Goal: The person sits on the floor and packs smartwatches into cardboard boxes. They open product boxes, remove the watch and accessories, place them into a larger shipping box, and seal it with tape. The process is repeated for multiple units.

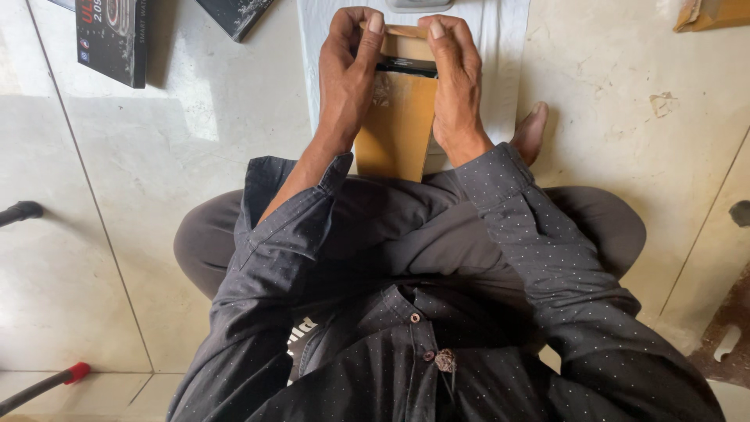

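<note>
Seated on the floor (117, 234), both hands, left hand (348, 74) and right hand (453, 82), pinch a brown envelope (398, 125); a black box (406, 66) sits partly inside, mouth unsealed.

The pale tiled floor (195, 125) carries a white cloth (500, 47), two dark boxes (113, 35), and perhaps a cardboard scrap (711, 14).
</note>
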